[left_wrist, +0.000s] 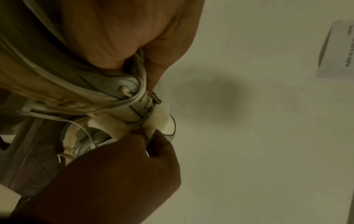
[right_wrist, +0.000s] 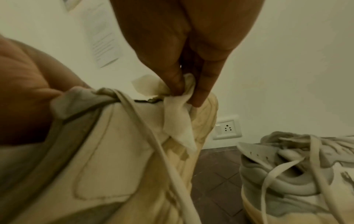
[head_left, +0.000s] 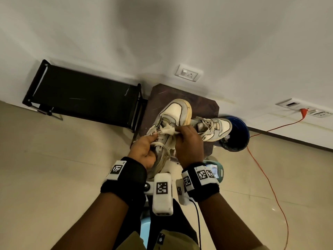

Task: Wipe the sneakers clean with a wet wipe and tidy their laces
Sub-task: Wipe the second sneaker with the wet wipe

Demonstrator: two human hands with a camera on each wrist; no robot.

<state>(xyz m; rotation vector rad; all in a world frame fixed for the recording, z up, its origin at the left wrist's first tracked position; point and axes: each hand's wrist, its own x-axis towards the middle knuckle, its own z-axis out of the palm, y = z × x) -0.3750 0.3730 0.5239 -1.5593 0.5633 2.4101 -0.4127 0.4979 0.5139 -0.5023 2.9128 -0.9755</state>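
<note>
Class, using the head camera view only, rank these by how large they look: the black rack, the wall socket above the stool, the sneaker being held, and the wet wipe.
1. black rack
2. held sneaker
3. wall socket
4. wet wipe, similar to the socket and partly hidden, so that order is unsure.

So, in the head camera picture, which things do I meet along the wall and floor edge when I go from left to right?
Black rack → white wall socket → brown stool holding the sneakers → blue bucket → orange cable.
</note>
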